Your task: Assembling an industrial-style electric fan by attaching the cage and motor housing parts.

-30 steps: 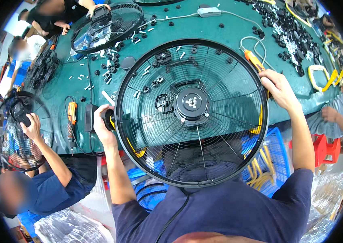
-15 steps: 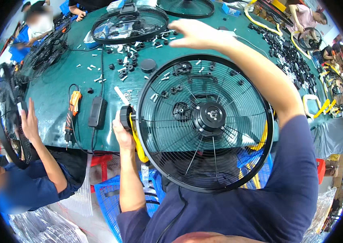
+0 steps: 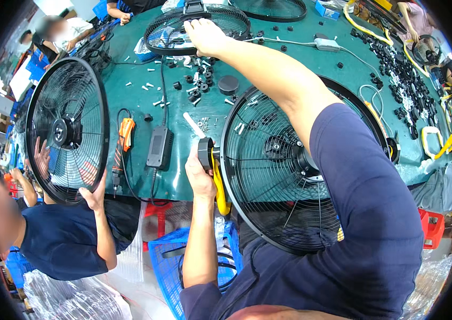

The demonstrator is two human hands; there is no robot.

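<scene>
A large black fan (image 3: 247,224) with a round wire grille stands tilted in front of me against the table edge. My left hand (image 3: 201,176) is closed round the black knob (image 3: 205,152) at the fan's left side, where a yellow curved stand tube (image 3: 219,189) hangs. My right arm stretches across the fan and hides part of its grille and hub. Over another black fan (image 3: 156,40) lying at the far side, my right hand (image 3: 205,37) is held with fingers extended, just below the black bracket (image 3: 195,7). Whether its fingertips touch that grille, I cannot tell.
An orange-and-black electric screwdriver (image 3: 125,136) and a black power adapter (image 3: 160,148) lie left of my fan. Loose screws and a round black cap (image 3: 228,85) are scattered beyond. At left a co-worker holds a fan grille (image 3: 66,130) upright. A blue crate (image 3: 164,261) is below.
My right hand has moved left and farther out, to the far fan. My left hand keeps its grip on the knob. The co-worker's fan grille has turned to face this way; the whole view has shifted.
</scene>
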